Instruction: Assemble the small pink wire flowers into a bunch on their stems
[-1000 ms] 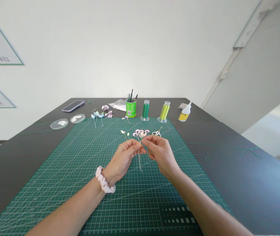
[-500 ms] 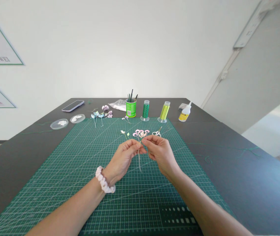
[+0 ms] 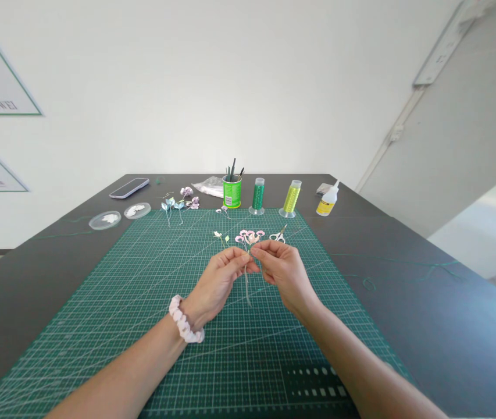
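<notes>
My left hand (image 3: pixel 224 269), with a pale scrunchie (image 3: pixel 185 320) at the wrist, pinches the stem of a small pink artificial flower (image 3: pixel 252 238). Pale stem ends (image 3: pixel 247 288) hang down below its fingers. My right hand (image 3: pixel 283 269) is closed in a pinch right beside the flower's base, where a bit of green thread shows between the fingertips. Its grip is partly hidden by its own fingers. Just beyond the hands lie pink ring-shaped petals (image 3: pixel 244 233), a white bud on a stem (image 3: pixel 217 234) and white-handled scissors (image 3: pixel 278 236).
A green cutting mat (image 3: pixel 143 302) covers the table's middle. Behind it stand a green can of tools (image 3: pixel 232 193), a dark green thread spool (image 3: pixel 258 196), a yellow-green spool (image 3: pixel 291 199) and a glue bottle (image 3: pixel 327 201). Left are blue flowers (image 3: pixel 172 203), shallow dishes (image 3: pixel 105 220) and a phone (image 3: pixel 129 188).
</notes>
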Available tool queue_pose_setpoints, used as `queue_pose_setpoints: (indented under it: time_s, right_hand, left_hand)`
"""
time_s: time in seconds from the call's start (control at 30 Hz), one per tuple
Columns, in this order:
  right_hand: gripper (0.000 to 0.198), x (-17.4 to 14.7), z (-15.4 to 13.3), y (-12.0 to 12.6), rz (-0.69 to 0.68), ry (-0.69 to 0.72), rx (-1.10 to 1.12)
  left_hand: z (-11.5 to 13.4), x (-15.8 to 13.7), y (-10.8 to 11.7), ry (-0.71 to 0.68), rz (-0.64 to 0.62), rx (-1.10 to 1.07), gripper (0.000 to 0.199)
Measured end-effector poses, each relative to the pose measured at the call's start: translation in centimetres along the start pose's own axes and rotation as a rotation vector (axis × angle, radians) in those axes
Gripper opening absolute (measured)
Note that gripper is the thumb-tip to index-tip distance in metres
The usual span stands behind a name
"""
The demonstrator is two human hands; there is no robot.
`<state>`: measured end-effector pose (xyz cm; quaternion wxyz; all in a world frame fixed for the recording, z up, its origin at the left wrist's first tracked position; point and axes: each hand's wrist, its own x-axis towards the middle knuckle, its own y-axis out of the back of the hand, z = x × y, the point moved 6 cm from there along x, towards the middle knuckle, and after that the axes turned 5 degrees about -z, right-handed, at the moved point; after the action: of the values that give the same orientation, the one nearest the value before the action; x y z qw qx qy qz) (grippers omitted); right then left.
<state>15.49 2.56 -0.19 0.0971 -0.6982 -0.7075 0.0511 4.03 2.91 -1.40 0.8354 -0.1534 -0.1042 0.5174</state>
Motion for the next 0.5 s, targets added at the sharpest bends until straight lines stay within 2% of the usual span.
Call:
queue_pose_setpoints:
  time_s: [0.5]
  right_hand:
    - [0.024, 0.05, 0.10, -0.01, 0.002, -0.005, 0.004]
  left_hand:
    - [-0.11, 0.02, 0.10, -0.008, 0.006, -0.006, 0.020]
